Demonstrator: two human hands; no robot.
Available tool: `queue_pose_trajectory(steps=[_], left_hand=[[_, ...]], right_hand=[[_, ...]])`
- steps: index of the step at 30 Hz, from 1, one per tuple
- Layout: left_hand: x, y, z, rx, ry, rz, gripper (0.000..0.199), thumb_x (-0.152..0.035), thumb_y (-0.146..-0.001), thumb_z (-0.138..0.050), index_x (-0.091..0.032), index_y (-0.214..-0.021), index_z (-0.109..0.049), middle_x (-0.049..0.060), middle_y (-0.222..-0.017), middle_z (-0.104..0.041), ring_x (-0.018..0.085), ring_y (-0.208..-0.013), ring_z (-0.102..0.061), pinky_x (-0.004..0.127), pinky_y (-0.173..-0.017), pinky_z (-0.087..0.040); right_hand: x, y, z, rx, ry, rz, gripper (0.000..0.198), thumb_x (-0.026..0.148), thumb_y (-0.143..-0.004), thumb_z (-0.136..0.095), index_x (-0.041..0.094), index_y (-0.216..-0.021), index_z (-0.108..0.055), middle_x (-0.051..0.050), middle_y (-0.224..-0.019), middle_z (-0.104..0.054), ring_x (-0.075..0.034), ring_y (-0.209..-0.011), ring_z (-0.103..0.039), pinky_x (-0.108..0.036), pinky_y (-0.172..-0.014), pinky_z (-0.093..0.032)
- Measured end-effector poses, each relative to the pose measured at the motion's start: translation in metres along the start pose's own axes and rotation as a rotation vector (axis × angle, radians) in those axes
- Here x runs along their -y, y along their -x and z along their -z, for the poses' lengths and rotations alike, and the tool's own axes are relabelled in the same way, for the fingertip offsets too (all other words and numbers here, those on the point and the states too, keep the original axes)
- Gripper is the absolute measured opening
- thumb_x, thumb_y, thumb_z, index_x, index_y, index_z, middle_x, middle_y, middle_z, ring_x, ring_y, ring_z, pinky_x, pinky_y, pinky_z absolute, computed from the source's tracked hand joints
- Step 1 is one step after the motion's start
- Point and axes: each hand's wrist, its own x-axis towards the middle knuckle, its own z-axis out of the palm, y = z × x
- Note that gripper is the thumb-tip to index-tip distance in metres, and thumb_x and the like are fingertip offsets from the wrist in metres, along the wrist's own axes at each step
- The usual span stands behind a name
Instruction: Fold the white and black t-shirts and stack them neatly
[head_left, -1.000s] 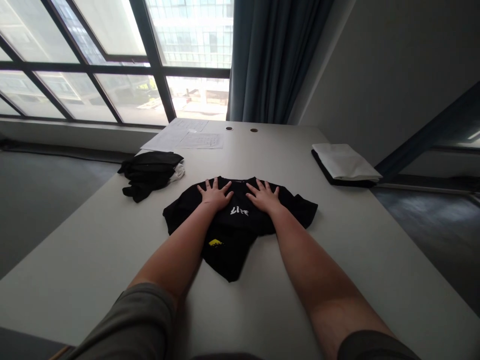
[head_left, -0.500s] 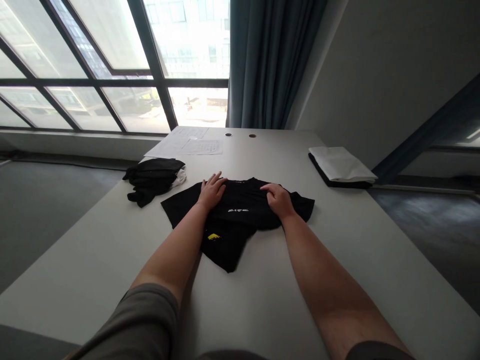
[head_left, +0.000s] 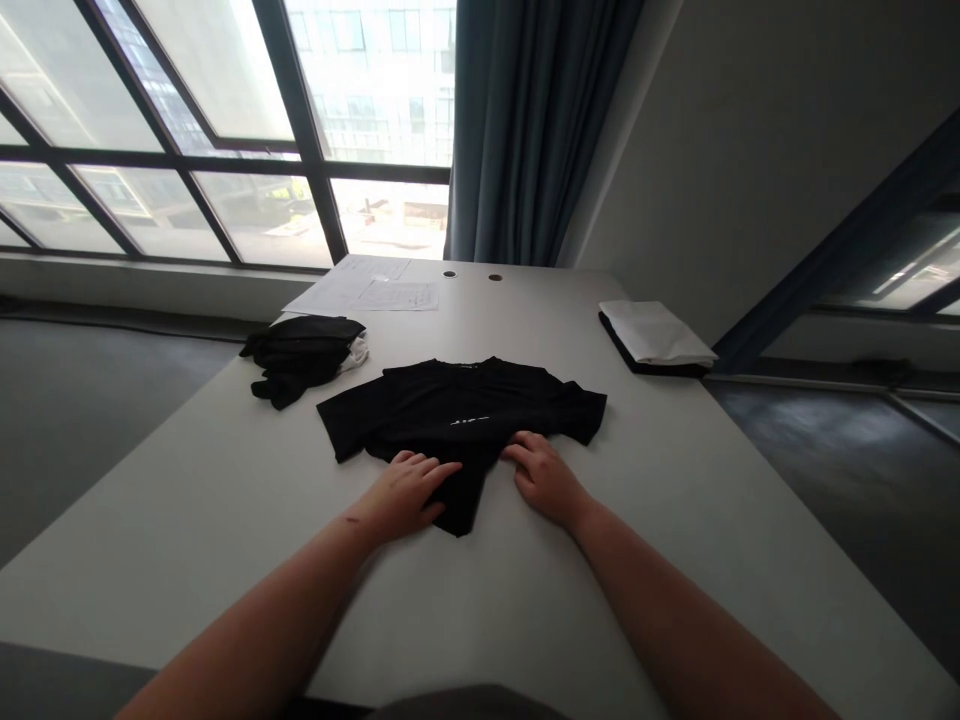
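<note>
A black T-shirt (head_left: 480, 390) with small white lettering on its chest lies spread on the white table, collar away from me and sleeves out to both sides. Part of its lower end sticks out toward me in a pointed flap. My left hand (head_left: 411, 492) rests over that flap, fingers stretched out and thumb apart, covering some of the cloth. At the shirt's near edge, my right hand (head_left: 544, 475) touches the fabric with its fingertips; its thumb is spread from the fingers, and I see no cloth pinched between them.
A crumpled heap of black clothing (head_left: 304, 350) lies at the table's left edge, with something whitish beside it. On the right sits a folded white cloth (head_left: 658, 332) on a black one. Papers (head_left: 360, 287) lie at the far left, near two cable holes. A blue curtain (head_left: 525, 130) hangs behind.
Both hands have moved from the shirt's upper part down toward me to its near edge. The yellow print on the flap is now covered by my left hand. The view has shifted slightly.
</note>
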Motion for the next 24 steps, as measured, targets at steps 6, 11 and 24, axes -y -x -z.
queue_pose_trajectory(steps=[6, 11, 24], left_hand=[[0.006, 0.002, 0.017, -0.208, 0.362, -0.001, 0.026, -0.014, -0.079, -0.056, -0.021, -0.104, -0.065, 0.007, -0.106, -0.071, 0.024, -0.102, -0.065, 0.041, -0.099, -0.050], [0.002, 0.006, 0.020, -0.341, 0.882, 0.062, 0.023, -0.025, -0.091, -0.051, -0.022, -0.109, -0.064, 0.007, -0.114, -0.070, 0.023, -0.106, -0.065, 0.036, -0.098, -0.052], [0.041, -0.005, 0.020, -0.626, 1.214, 0.493, 0.028, -0.047, -0.090, -0.050, -0.022, -0.082, -0.059, 0.000, -0.078, -0.059, 0.016, -0.075, -0.057, 0.026, -0.069, -0.050]], right_hand=[[-0.013, -0.012, -0.007, 0.032, 0.148, -0.159, 0.062, 0.019, -0.090, -0.055, 0.021, -0.152, -0.056, -0.013, -0.160, -0.046, -0.031, -0.147, -0.040, -0.052, -0.125, -0.030], [-0.006, -0.018, -0.016, 0.075, 0.193, -0.233, 0.051, 0.032, -0.092, -0.062, 0.024, -0.142, -0.063, -0.014, -0.158, -0.048, -0.037, -0.150, -0.037, -0.066, -0.123, -0.021], [-0.009, -0.004, 0.017, -0.283, -0.394, -0.263, 0.030, 0.048, -0.100, -0.051, 0.022, -0.088, -0.061, 0.000, -0.075, -0.060, -0.018, -0.070, -0.057, -0.028, -0.067, -0.047]])
